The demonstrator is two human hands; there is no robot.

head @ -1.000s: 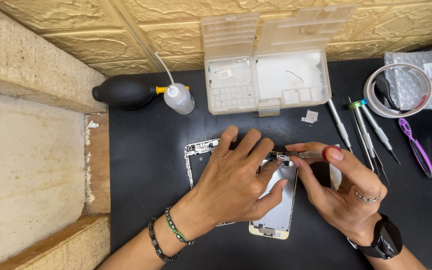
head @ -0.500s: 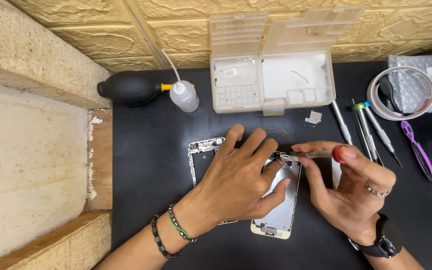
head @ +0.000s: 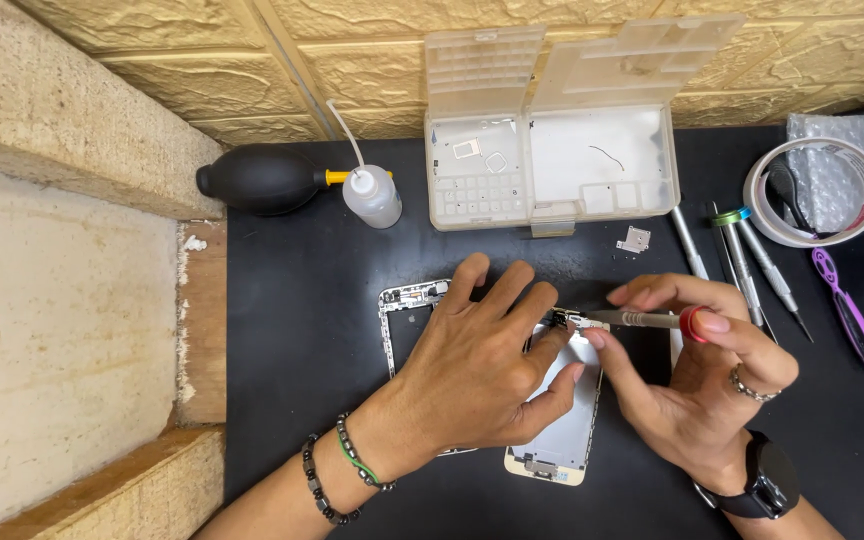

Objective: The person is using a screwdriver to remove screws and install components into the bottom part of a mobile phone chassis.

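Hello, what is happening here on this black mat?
A person is working on an opened phone lying on a black mat. The left hand presses flat on it, while the right hand holds a small screwdriver with its tip at the phone's upper edge. A parts box stands open behind, with more screwdrivers beside it.

Two hands: left hand (head: pixel 472 375) at centre, right hand (head: pixel 697 385) beside it. One opened phone (head: pixel 562 440), one screwdriver (head: pixel 642 319) held. Three loose drivers (head: pixel 752 265) at right. One parts box (head: pixel 552 170) at top, one black blower (head: pixel 257 180), one squeeze bottle (head: pixel 372 195), one tape roll (head: pixel 814 190), one purple tool (head: pixel 847 310)
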